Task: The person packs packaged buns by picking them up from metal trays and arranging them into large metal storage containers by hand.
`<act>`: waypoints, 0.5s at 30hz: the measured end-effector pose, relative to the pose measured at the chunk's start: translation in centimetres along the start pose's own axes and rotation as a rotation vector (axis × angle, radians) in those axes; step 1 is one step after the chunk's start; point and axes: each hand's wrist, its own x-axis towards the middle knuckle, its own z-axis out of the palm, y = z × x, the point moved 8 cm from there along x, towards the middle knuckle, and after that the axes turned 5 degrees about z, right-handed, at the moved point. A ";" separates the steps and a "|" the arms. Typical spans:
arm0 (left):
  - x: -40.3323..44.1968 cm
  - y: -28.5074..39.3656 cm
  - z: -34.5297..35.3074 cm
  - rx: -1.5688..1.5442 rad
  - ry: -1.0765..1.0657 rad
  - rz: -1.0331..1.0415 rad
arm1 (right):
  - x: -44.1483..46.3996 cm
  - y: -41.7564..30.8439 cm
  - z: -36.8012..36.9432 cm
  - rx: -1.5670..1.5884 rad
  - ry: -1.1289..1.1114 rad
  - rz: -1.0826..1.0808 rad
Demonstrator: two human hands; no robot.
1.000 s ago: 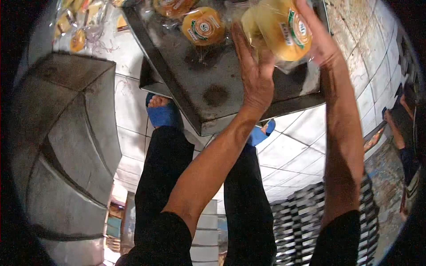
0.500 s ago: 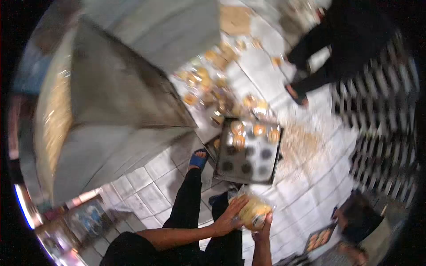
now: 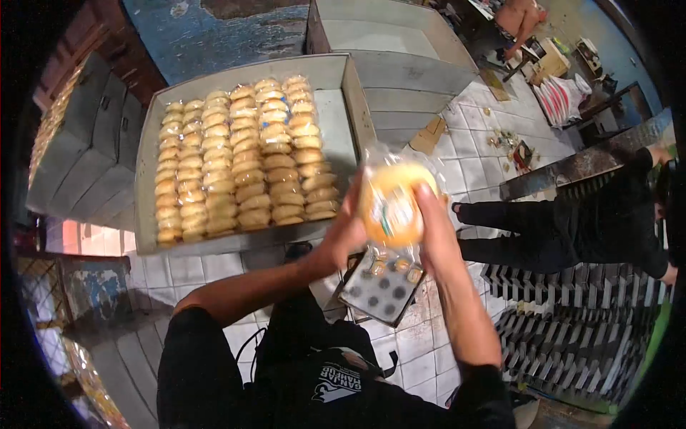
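Note:
Plastic-wrapped round buns (image 3: 391, 204), golden on top with a printed label, are held up between my two hands in front of the big box. My left hand (image 3: 343, 232), slightly blurred, presses against their left side. With the thumb over the wrapper, my right hand (image 3: 437, 229) grips the right side. Whether several buns are stacked there I cannot tell. Just beyond my left hand stands a large grey box (image 3: 363, 118) packed with rows of wrapped buns (image 3: 243, 161). Below the held buns, a baking tray (image 3: 371, 307) on the floor carries a few wrapped buns at its far end.
More grey boxes stand at the back (image 3: 400, 79) and in a stack at the left (image 3: 86, 164). A person in black (image 3: 572, 229) is at the right, beside stacked dark racks (image 3: 572, 336). Another person (image 3: 514, 28) is farther back. Scattered packages (image 3: 507, 143) lie on the tiled floor.
My view has swung up and left, bringing the bun-filled box into sight. The wrapped buns have been raised from low near my legs to in front of me, still between both hands.

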 end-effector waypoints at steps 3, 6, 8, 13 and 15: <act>4.5 2.0 -6.4 -0.322 0.235 -0.106 | 10.3 2.0 4.4 -0.021 -0.014 0.304; 5.5 -2.5 -11.1 -0.532 0.312 -0.562 | 14.8 6.4 7.1 0.047 -0.102 0.635; 5.4 -5.4 -12.0 -0.550 0.275 -0.702 | 16.4 10.6 6.2 0.108 -0.054 0.730; 5.3 -4.3 -16.2 -0.071 0.104 -1.098 | 16.0 11.5 7.2 0.256 -0.098 0.895; 10.0 -1.9 -20.0 0.415 -0.206 -0.921 | 17.7 14.5 6.7 0.287 -0.104 0.861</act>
